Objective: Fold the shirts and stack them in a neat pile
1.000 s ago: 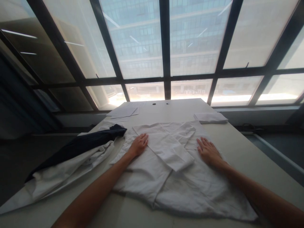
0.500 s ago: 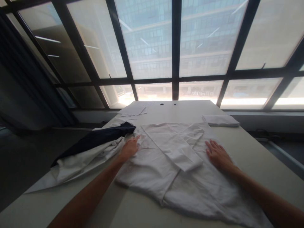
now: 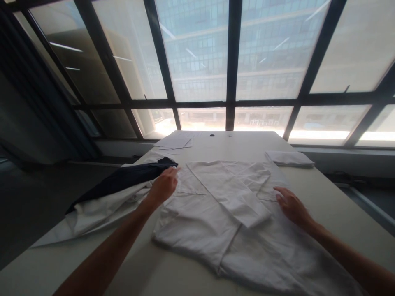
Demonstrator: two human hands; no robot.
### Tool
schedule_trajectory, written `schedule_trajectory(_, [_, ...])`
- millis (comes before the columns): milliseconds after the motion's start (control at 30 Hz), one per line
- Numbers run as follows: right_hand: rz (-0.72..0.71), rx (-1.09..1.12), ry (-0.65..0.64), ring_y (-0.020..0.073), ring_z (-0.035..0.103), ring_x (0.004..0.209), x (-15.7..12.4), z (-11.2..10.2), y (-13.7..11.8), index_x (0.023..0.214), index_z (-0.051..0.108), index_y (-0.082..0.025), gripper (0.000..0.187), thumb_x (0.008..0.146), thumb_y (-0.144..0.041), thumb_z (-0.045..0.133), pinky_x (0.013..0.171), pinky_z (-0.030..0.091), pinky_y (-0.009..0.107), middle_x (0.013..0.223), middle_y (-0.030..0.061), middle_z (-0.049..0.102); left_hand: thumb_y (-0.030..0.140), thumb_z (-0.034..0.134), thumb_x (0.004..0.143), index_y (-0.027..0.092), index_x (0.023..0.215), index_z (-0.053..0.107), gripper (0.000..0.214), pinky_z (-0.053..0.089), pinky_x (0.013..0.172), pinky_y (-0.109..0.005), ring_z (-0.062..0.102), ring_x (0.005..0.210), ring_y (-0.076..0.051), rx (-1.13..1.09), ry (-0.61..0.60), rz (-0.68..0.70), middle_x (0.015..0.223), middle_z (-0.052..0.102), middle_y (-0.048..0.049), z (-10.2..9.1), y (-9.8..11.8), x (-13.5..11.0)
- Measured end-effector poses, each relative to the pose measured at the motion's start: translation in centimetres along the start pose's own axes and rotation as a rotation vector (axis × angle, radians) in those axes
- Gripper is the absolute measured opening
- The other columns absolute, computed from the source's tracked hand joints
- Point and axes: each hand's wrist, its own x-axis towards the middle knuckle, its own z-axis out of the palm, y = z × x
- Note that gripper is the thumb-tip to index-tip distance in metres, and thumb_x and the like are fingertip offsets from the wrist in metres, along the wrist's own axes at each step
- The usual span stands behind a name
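Note:
A white long-sleeved garment, which looks like a shirt (image 3: 197, 224), lies spread on the table with a sleeve folded slantwise across its middle. My left hand (image 3: 165, 183) is at the garment's upper left edge, fingers pointing forward and loosely bent, with no cloth seen in them. Close by its fingertips is the end of a dark navy cloth (image 3: 123, 179). Over the garment's right side, my right hand (image 3: 291, 205) is open, its fingers slightly curved and apart; whether it still touches the cloth is hard to tell.
The white table (image 3: 228, 149) reaches toward the large windows. Left of the garment, a crumpled white cloth (image 3: 101, 218) lies under the navy one. Paper sheets (image 3: 173, 142) lie at the far left, and a folded white cloth (image 3: 290, 158) sits at the far right.
My left hand has moved up and left, off the garment toward the navy cloth. My right hand has shifted slightly nearer, its fingers now more bent. The garment keeps its shape.

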Motion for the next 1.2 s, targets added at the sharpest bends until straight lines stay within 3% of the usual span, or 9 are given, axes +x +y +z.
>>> schedule_trajectory(67, [0.009, 0.199, -0.029, 0.0268, 0.066, 0.11, 0.3, -0.2, -2.1, 0.127, 0.063, -0.018, 0.047, 0.095, -0.042, 0.039, 0.095, 0.052, 0.04, 0.124, 0.0142, 0.069, 0.021, 0.045, 0.096, 0.022, 0.132, 0.063, 0.04, 0.043, 0.108, -0.037, 0.063, 0.116, -0.024, -0.048, -0.142, 0.173, 0.124, 0.068, -0.0088, 1.2, 1.8, 0.0])
schedule_trajectory(167, [0.048, 0.344, -0.191, 0.0231, 0.069, 0.084, 0.5, -0.1, -4.7, 0.134, 0.057, -0.016, 0.054, 0.092, -0.049, 0.048, 0.077, 0.055, 0.035, 0.106, 0.0111, 0.072, 0.036, 0.051, 0.097, 0.019, 0.129, 0.065, 0.039, 0.039, 0.112, -0.044, 0.058, 0.125, -0.029, -0.001, -0.252, 0.194, 0.133, 0.065, -0.0141, 4.1, 1.4, -0.5])
schedule_trajectory(433, [0.025, 0.32, -0.591, 0.0154, 0.059, 0.068, 2.5, -0.5, -7.1, 0.151, 0.04, -0.015, 0.081, 0.074, -0.024, 0.063, 0.064, 0.046, 0.025, 0.075, -0.0029, 0.062, 0.04, 0.033, 0.104, 0.012, 0.144, 0.052, 0.053, 0.03, 0.116, -0.055, 0.038, 0.144, -0.032, 0.03, -0.204, 0.065, 0.152, 0.048, -0.0176, 9.3, -3.0, -2.7])
schedule_trajectory(600, [0.006, 0.371, -0.808, 0.0174, 0.062, 0.075, 9.0, -5.1, -10.2, 0.127, 0.069, -0.023, 0.057, 0.07, -0.021, 0.063, 0.064, 0.048, 0.026, 0.095, 0.0038, 0.071, 0.039, 0.036, 0.103, 0.016, 0.143, 0.054, 0.05, 0.03, 0.117, -0.056, 0.039, 0.144, -0.033, -0.008, -0.172, 0.047, 0.15, 0.05, -0.0159, 9.7, -2.2, -2.9])
schedule_trajectory(700, [-0.018, 0.523, -0.852, 0.0197, 0.063, 0.078, 15.0, -7.1, -13.8, 0.115, 0.075, -0.019, 0.043, 0.074, -0.026, 0.065, 0.066, 0.05, 0.028, 0.101, 0.0071, 0.072, 0.037, 0.039, 0.102, 0.017, 0.143, 0.055, 0.048, 0.03, 0.116, -0.057, 0.039, 0.144, -0.034, -0.032, -0.147, 0.031, 0.15, 0.05, -0.016, 9.6, -1.9, -3.0])
schedule_trajectory(800, [-0.02, 0.775, -0.516, 0.0197, 0.063, 0.081, 21.2, -6.8, -17.7, 0.121, 0.07, -0.016, 0.046, 0.077, -0.027, 0.066, 0.074, 0.053, 0.032, 0.1, 0.0089, 0.072, 0.036, 0.041, 0.102, 0.018, 0.142, 0.056, 0.047, 0.03, 0.116, -0.058, 0.04, 0.143, -0.034, -0.048, -0.126, 0.024, 0.15, 0.051, -0.0159, 9.5, -1.8, -3.1])
schedule_trajectory(900, [-0.099, 1.024, -0.082, 0.0191, 0.059, 0.113, 25.7, -4.9, -20.7, 0.142, 0.051, -0.027, 0.064, 0.079, -0.021, 0.057, 0.092, 0.05, 0.038, 0.138, 0.0068, 0.06, 0.036, 0.042, 0.102, 0.018, 0.141, 0.057, 0.046, 0.031, 0.116, -0.058, 0.04, 0.143, -0.034, -0.054, -0.132, 0.028, 0.15, 0.051, -0.0162, 9.5, -1.8, -3.2])
schedule_trajectory(1000, [-0.044, 1.041, -0.014, 0.0187, 0.054, 0.125, 27.2, -2.4, -21.5, 0.146, 0.045, -0.03, 0.069, 0.078, -0.019, 0.054, 0.095, 0.049, 0.041, 0.152, 0.0062, 0.049, 0.035, 0.042, 0.102, 0.017, 0.142, 0.056, 0.046, 0.031, 0.116, -0.059, 0.04, 0.143, -0.034, -0.055, -0.15, 0.028, 0.149, 0.052, -0.0166, 9.4, -1.8, -3.2])
schedule_trajectory(1200, [0.112, 0.57, -0.003, 0.0207, 0.067, 0.097, 24.7, 2.0, -15.9, 0.113, 0.073, -0.015, 0.042, 0.077, -0.023, 0.054, 0.079, 0.055, 0.033, 0.115, 0.0119, 0.073, 0.036, 0.042, 0.102, 0.018, 0.142, 0.056, 0.046, 0.03, 0.116, -0.059, 0.04, 0.144, -0.034, -0.072, -0.15, 0.033, 0.151, 0.05, -0.0158, 9.2, -1.7, -3.1])
